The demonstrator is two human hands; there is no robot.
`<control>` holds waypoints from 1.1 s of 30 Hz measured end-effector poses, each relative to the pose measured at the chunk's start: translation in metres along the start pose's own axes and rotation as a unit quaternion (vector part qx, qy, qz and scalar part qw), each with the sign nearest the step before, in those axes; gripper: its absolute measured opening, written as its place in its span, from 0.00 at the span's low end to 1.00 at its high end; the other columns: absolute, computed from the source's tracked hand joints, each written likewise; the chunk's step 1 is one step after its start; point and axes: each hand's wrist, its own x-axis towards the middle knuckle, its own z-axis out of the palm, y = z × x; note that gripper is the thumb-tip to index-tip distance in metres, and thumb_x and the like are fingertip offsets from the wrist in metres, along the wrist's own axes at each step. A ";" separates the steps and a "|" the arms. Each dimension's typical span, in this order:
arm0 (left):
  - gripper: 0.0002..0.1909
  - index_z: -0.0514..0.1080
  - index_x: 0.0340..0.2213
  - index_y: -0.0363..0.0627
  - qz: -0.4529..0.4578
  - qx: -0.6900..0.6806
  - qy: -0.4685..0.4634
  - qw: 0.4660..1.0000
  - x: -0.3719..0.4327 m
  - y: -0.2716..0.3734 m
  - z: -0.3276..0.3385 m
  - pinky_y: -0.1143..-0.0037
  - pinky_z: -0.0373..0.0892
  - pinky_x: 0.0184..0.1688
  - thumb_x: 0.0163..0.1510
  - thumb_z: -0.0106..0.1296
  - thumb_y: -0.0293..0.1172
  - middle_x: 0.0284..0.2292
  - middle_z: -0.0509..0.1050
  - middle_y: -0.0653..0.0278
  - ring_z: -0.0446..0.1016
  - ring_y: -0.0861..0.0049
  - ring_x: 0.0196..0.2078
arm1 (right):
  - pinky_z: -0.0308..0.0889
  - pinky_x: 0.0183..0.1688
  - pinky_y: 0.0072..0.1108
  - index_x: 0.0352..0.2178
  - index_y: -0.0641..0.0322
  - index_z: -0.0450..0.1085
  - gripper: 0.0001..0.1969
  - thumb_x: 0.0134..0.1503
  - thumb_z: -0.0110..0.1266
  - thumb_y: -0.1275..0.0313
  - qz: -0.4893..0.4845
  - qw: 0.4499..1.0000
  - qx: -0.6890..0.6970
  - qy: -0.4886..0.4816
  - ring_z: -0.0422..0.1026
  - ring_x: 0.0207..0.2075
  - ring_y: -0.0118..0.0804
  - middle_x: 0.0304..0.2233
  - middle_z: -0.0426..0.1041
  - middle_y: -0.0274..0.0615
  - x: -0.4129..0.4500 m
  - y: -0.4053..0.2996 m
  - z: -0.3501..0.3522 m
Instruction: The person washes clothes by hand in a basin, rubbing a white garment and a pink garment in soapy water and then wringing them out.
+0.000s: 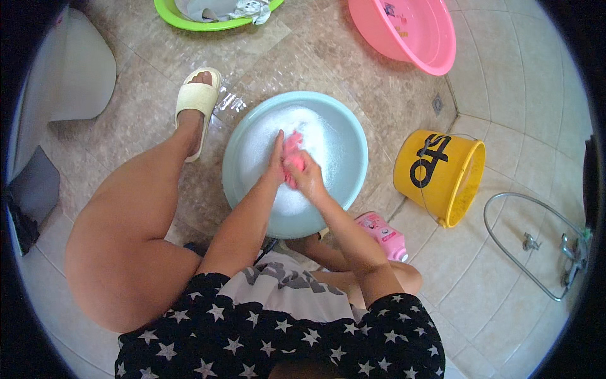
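A light blue plastic basin (348, 189) with white suds (298, 118) stands on the tiled floor in front of me. Above the suds, my right hand (307, 175) has its fingers closed around a wet pink cloth (293, 142). My left hand (278, 158) presses against the left side of the same cloth, its fingers stretched out; how firmly it grips is hard to tell. Part of the cloth sticks out past both hands. Beside the basin, near my right forearm, lies a pink plastic bottle (382, 233) with a white cap.
A yellow bucket (421, 166) lies tilted at the right, near a wall-mounted tap with a shower hose (502, 256). A pink basin (402, 47) leans at the upper right. At the top, a green basin (189, 23) holds fabric. My sandalled foot (196, 104) is left of the blue basin.
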 end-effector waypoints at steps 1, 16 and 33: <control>0.29 0.58 0.45 0.48 -0.044 -0.038 -0.079 0.995 -0.002 0.000 0.001 0.68 0.62 0.41 0.47 0.36 0.55 0.42 0.62 0.57 0.65 0.68 0.38 | 0.63 0.28 0.21 0.28 0.59 0.65 0.09 0.43 0.52 0.69 -0.067 0.993 -0.102 -0.002 0.68 0.24 0.36 0.23 0.69 0.42 -0.015 -0.006 0.005; 0.13 0.66 0.25 0.44 0.146 0.160 0.135 0.967 -0.002 0.019 0.027 0.75 0.64 0.29 0.48 0.37 0.39 0.23 0.68 0.63 0.66 0.74 0.26 | 0.61 0.38 0.28 0.32 0.64 0.63 0.16 0.45 0.47 0.63 0.063 0.966 -0.075 0.240 0.67 0.34 0.48 0.31 0.67 0.54 0.054 0.038 -0.051; 0.13 0.67 0.32 0.44 0.425 0.702 0.168 0.547 -0.021 -0.003 0.031 0.66 0.54 0.45 0.40 0.47 0.31 0.35 0.64 0.57 0.61 0.63 0.41 | 0.64 0.32 0.23 0.33 0.65 0.64 0.13 0.50 0.40 0.67 0.166 0.886 0.331 0.278 0.66 0.32 0.33 0.28 0.67 0.40 0.040 0.089 -0.041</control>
